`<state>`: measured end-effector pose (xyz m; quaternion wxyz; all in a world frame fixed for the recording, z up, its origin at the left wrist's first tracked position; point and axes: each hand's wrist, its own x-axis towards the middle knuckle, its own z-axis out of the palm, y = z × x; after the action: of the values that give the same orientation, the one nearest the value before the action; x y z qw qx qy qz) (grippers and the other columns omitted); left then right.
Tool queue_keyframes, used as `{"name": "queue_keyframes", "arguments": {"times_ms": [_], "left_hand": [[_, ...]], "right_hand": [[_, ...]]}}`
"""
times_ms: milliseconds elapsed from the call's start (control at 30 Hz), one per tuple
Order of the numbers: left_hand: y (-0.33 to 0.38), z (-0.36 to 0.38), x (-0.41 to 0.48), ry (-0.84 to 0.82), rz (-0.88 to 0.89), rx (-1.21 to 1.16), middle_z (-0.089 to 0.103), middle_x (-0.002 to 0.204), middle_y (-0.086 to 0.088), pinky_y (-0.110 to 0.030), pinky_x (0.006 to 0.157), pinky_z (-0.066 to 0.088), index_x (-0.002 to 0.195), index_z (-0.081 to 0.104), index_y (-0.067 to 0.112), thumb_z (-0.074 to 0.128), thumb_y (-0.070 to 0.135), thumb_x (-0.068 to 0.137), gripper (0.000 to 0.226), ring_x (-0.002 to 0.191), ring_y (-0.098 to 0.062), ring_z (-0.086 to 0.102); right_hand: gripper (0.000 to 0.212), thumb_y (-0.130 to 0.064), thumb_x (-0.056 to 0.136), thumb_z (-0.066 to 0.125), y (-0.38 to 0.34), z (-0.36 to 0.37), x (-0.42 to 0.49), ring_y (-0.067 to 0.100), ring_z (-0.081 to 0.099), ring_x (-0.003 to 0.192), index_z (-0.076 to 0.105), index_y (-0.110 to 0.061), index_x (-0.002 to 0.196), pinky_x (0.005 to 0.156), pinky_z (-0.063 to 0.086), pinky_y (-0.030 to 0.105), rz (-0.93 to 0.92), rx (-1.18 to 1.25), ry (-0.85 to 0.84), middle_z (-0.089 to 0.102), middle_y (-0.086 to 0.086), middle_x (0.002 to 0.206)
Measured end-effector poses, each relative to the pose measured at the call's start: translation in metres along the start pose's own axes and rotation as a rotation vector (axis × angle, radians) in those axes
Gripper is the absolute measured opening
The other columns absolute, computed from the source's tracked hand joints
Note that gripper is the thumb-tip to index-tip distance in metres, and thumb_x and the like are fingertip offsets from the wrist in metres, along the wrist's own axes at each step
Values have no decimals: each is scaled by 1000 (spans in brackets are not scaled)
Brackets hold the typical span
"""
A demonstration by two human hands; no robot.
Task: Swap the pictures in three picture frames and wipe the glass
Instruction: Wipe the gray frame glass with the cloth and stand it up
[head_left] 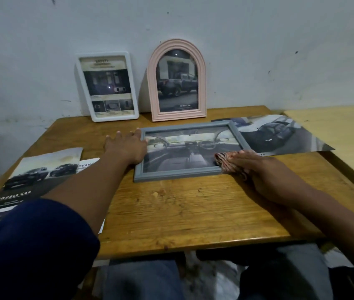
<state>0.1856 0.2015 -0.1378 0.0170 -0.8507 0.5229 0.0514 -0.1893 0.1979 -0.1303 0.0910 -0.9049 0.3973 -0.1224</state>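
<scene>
- Left hand (126,148) lay flat, fingers straight, pressing the left rail of the grey rectangular frame (178,175), which lay glass-up on the grainy wooden table (193,213).
- Right hand (256,167), fingers extended, pressed a crumpled striped cloth (225,163) onto the glass's near-right corner.

Where things sit

The flat frame (178,175) lies in the middle of the table (193,208). Behind it, the boxy frame (107,86) and, to its right, the arched frame (177,81) lean on the wall (258,50). Loose pictures lie to the left (35,176) and right (280,135)
</scene>
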Motion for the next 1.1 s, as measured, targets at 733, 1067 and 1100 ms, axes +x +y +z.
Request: {"name": "queue_keyframes", "arguments": {"times_ms": [733,1067,1100], "left_hand": [[9,0,-22,254,-191,-466,66,85,-3,-38,66,54,100,67,19,63,34,92,18,76,-23,63],[-11,-24,-24,385,-179,-1010,67,107,-7,-32,73,44,125,65,12,59,18,100,26,86,-22,58],[-12,-27,-25,408,-178,-1021,66,109,-7,-33,78,44,127,63,11,60,18,101,27,90,-22,57]], "right_hand": [[36,-41,95,59,-1,-28,73,27,65,87,67,-6,95,72,53,36,528,217,-17,67,11,90],[28,-24,91,66,-18,-26,91,21,54,66,62,1,103,57,42,31,759,734,56,58,12,75],[29,-23,89,67,-18,-26,95,21,54,65,62,0,106,56,43,31,751,733,63,58,11,74]]}}
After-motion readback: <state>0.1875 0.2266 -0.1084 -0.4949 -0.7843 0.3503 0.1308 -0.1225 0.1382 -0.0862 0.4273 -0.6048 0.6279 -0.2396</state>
